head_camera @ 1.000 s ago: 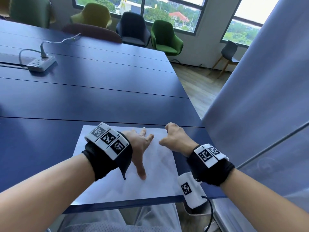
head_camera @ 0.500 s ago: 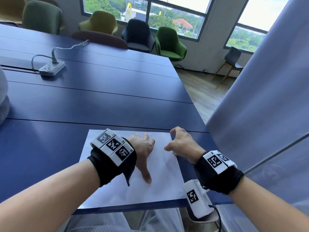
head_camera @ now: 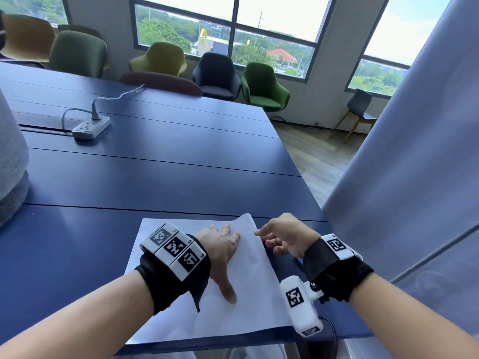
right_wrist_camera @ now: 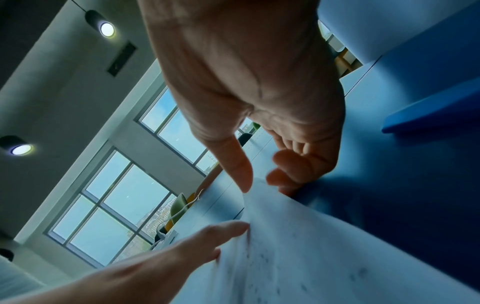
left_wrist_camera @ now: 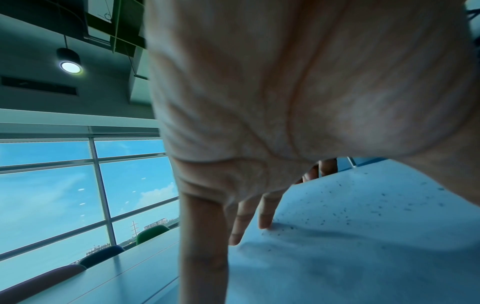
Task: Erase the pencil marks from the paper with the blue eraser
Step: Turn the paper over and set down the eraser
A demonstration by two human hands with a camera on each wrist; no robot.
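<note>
Fingers of the left hand lie spread and flat on the paper, thumb stretched toward the near edge, pressing the sheet to the blue counter. Between the hands the sheet's far right corner curls up off the counter, dark crumbs scattered over it. To the right, the right hand hovers with loosely bent fingers, thumb tip at that raised corner; whether it pinches the sheet I cannot tell.

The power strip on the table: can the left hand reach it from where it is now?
Probably not without leaning forward: the left hand rests flat on the paper, and the power strip lies far across the table. Nothing blocks the way.
</note>
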